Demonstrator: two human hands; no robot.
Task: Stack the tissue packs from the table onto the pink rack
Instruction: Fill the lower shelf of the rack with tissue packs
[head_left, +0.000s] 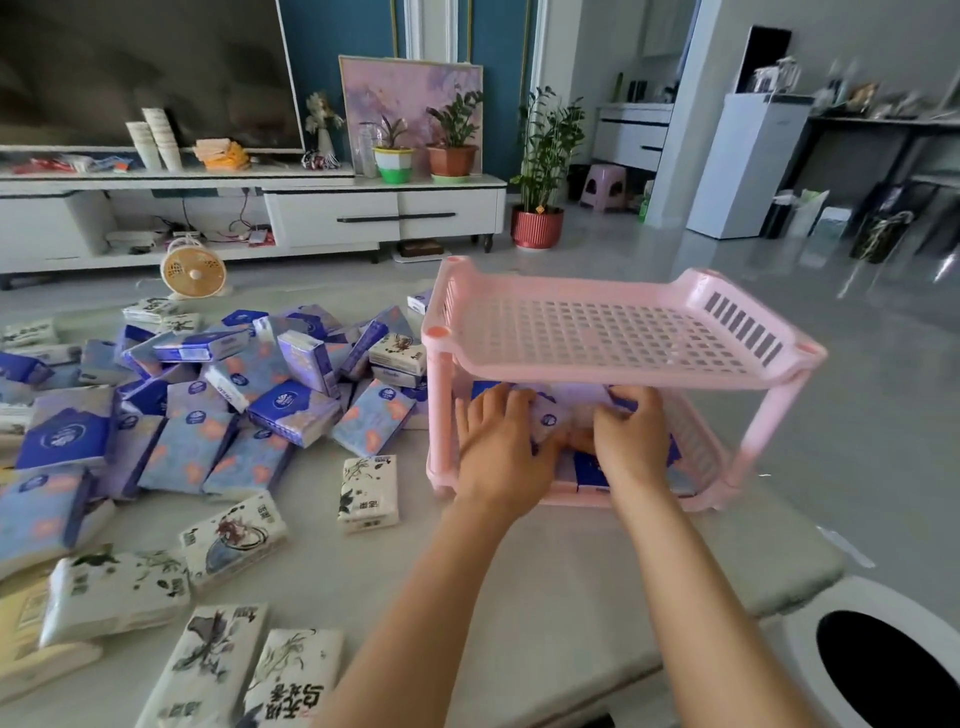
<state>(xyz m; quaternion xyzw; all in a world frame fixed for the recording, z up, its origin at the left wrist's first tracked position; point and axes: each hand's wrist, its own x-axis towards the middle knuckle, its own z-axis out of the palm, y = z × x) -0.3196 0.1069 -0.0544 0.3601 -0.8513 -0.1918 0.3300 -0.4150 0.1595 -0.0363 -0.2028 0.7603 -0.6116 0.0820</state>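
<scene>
A pink two-tier rack (613, 332) stands on the table at centre right; its top shelf holds nothing. Both my hands reach into the lower tier. My left hand (501, 441) and my right hand (631, 441) lie on a purple tissue pack (553, 418) and press it from both sides onto blue packs (589, 470) lying on the lower shelf. Their fingers look fairly straight. A heap of purple and blue tissue packs (208, 405) covers the table's left half. White packs with ink drawings (366, 493) lie nearer to me.
The table's right edge (810, 551) runs just past the rack. A white round bin with a dark opening (883, 670) sits low at the right. A small fan (192, 273) stands on the table's far side. A TV cabinet and potted plants are beyond.
</scene>
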